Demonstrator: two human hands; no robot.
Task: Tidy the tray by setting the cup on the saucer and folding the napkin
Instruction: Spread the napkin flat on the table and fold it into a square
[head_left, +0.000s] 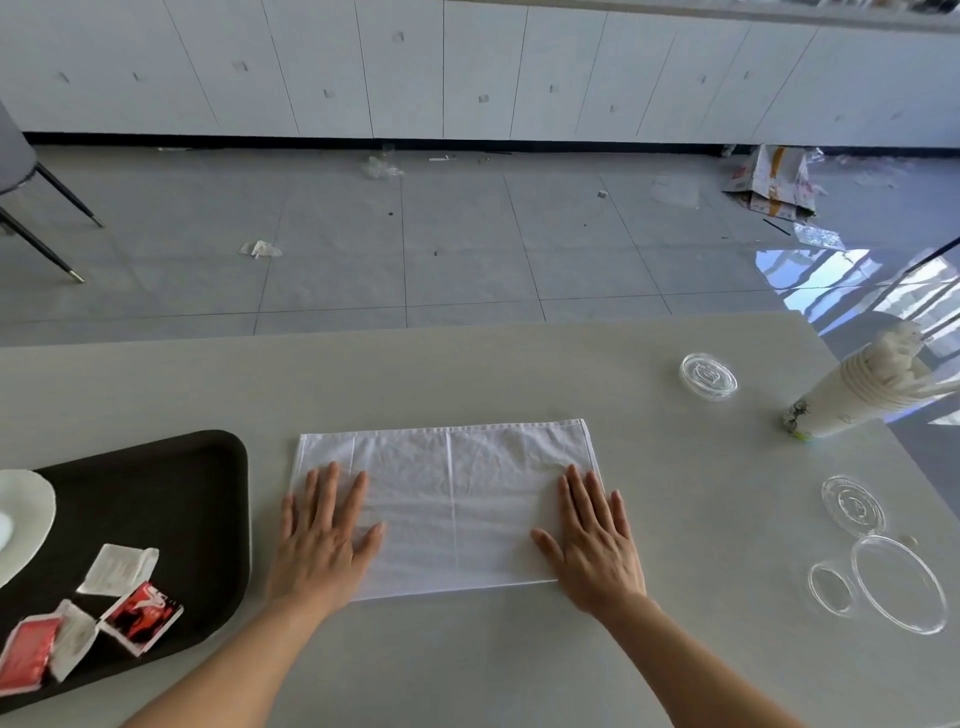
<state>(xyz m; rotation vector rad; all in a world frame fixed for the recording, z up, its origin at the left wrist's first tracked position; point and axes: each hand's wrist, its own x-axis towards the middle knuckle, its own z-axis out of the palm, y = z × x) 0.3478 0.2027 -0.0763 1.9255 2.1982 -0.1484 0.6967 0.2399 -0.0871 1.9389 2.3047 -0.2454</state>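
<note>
A white napkin (452, 493) lies flat as a wide rectangle on the grey table, with fold creases running across it. My left hand (322, 535) rests palm down on its left end, fingers spread. My right hand (595, 540) lies flat on its right end, fingers spread too. Neither hand grips anything. A black tray (171, 499) sits at the left. On the tray's left edge a white saucer (26, 514) is partly cut off by the frame. Whether a cup stands on it I cannot tell.
Several sauce packets (140, 616) lie on the tray's near part. At the right are clear plastic lids (898, 582), another lid (709, 376), and a tipped stack of paper cups (857, 395). The table's far edge (415, 332) drops to a littered floor.
</note>
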